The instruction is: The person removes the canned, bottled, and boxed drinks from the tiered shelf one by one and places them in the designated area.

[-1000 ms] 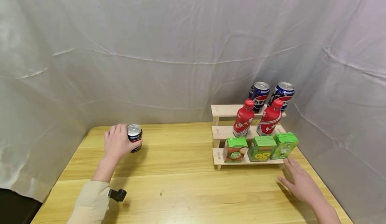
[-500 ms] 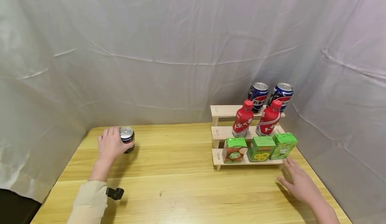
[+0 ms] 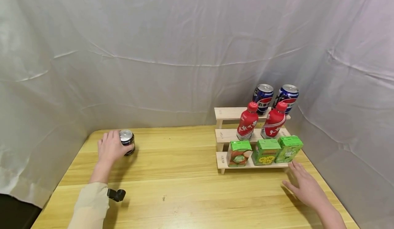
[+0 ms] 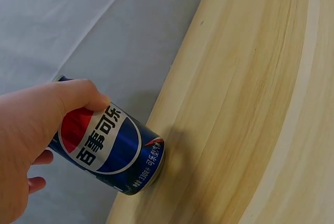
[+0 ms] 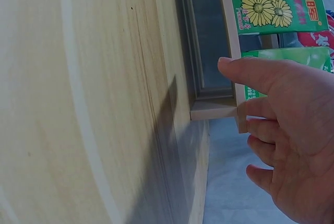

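Note:
My left hand grips a dark blue cola can at the back left of the table, thumb across its label and the other fingers around the far side. In the left wrist view the can's base is at the wooden tabletop, close to the table edge. My right hand is at the front right corner of a three-step wooden shelf, fingers extended and thumb apart. Its fingertips are at the shelf's bottom step, beside the rightmost green juice carton. Nothing is held in that hand.
Two other juice cartons share the bottom step. Two red bottles stand on the middle step, and two cola cans on the top one. Grey curtain hangs along the back and sides of the wooden table.
My left hand has shifted left across the table with the cola can, mostly in the first half second. My right hand has stayed at the shelf corner.

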Action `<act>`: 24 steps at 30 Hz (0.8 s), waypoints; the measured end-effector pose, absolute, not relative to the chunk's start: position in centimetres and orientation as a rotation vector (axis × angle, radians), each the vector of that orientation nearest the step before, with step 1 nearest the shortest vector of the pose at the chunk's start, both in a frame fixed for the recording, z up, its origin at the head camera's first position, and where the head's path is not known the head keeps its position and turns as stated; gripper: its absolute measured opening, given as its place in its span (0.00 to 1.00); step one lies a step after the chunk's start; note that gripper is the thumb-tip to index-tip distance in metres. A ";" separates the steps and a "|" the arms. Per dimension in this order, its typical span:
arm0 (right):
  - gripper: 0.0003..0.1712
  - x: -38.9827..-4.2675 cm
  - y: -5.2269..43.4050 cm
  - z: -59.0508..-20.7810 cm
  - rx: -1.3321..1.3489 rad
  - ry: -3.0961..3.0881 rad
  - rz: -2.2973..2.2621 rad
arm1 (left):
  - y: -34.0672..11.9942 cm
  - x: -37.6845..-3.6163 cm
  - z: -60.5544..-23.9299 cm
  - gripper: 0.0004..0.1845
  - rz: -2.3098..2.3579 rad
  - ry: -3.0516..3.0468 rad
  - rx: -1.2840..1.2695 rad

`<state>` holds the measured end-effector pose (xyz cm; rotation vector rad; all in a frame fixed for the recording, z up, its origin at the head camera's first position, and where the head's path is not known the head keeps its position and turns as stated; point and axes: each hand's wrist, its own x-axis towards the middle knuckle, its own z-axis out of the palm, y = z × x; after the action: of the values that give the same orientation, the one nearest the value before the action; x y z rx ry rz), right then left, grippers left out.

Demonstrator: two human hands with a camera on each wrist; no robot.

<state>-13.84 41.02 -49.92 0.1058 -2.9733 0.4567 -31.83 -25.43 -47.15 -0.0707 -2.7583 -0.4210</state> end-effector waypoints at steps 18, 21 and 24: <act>0.48 -13.9 41.0 -49.9 0.104 -2.965 0.446 | -26.3 -32.0 -46.8 0.48 -0.492 -2.818 -0.052; 0.48 -13.9 41.0 -49.9 0.105 -2.958 0.451 | -26.7 -32.1 -46.9 0.48 -0.513 -2.822 -0.061; 0.47 -13.9 40.9 -49.9 0.103 -2.957 0.455 | -27.1 -32.3 -47.0 0.48 -0.537 -2.828 -0.068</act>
<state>-13.86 40.93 -49.95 0.1033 -2.9571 0.4554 -32.35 -27.06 -47.02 -0.0684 -2.8280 -0.5366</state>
